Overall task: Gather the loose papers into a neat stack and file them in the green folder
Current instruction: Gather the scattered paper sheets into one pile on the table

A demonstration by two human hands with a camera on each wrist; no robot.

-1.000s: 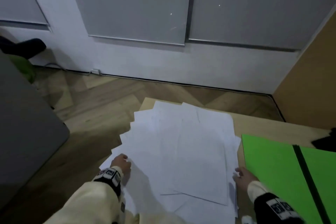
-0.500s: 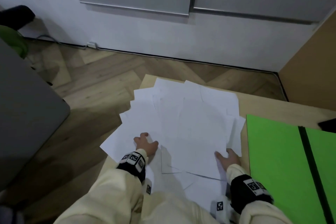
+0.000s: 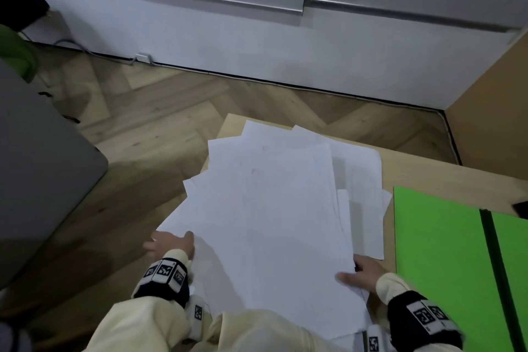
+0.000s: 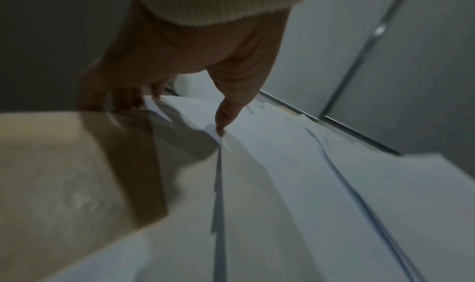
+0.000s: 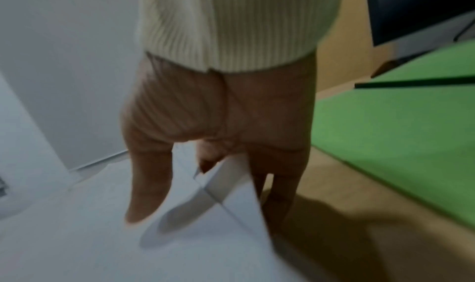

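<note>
White papers (image 3: 274, 208) (no legible writing) between both hands, beside green folder (image 3: 440, 251).

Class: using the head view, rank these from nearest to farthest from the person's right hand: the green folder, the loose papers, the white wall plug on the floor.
1. Loose papers: the right hand grips their near right edge.
2. Green folder: lying open to the right of the hand.
3. White wall plug: far left, by the skirting.

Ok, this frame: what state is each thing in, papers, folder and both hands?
Papers: fanned out, overlapping, not yet squared, partly overhanging the table's left edge.
Folder: lying open and flat right of the papers, nothing in it.
Left hand: fingers spread at the papers' left edge.
Right hand: pinching the papers' right edge.
</note>
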